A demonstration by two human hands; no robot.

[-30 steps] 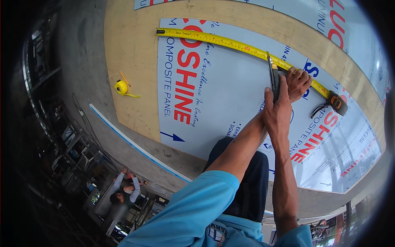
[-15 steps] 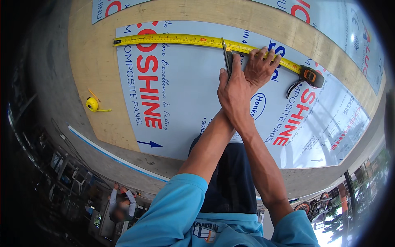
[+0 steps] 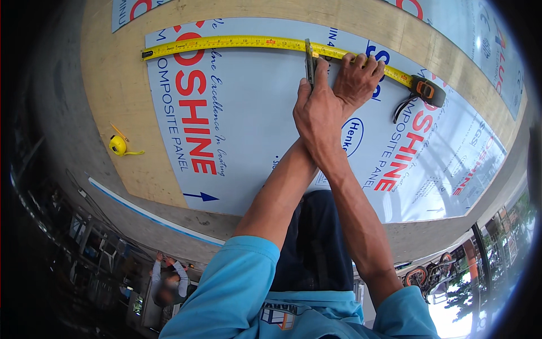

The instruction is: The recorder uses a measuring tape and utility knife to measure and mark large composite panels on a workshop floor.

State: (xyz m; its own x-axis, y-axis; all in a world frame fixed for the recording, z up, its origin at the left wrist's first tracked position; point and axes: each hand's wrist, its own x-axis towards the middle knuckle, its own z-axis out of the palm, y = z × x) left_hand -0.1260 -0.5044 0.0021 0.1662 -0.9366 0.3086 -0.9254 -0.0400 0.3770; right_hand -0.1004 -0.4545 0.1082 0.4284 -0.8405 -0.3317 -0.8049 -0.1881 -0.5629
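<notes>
Presently, the main point of this step, as I judge it, is to hold the yellow tape (image 3: 231,43) flat and steady on the blue-white panel (image 3: 254,101) while the utility knife (image 3: 309,63) is placed at one reading. The metal end (image 3: 147,55) of the tape lies at the panel's left edge, so it would be wise to check that it does not slip from there. The tape should also run straight and parallel to the panel's far edge; otherwise the measure may be false. A light touch of the knife would be enough, because a strong push could shift the tape.

Concerning the fingers, the left hand (image 3: 357,85) reaches under the crossed right arm, and its fingers are bent and slightly apart, with their tips on the tape, between the knife and the black-orange case (image 3: 427,90). Whether its thumb also pinches something, I cannot tell. The right hand (image 3: 319,116) has its fingers closed around the knife, with the index finger stretched along it. The knife points away from the person, and its tip lies over the tape, just to the left of the left hand's fingers.
</notes>
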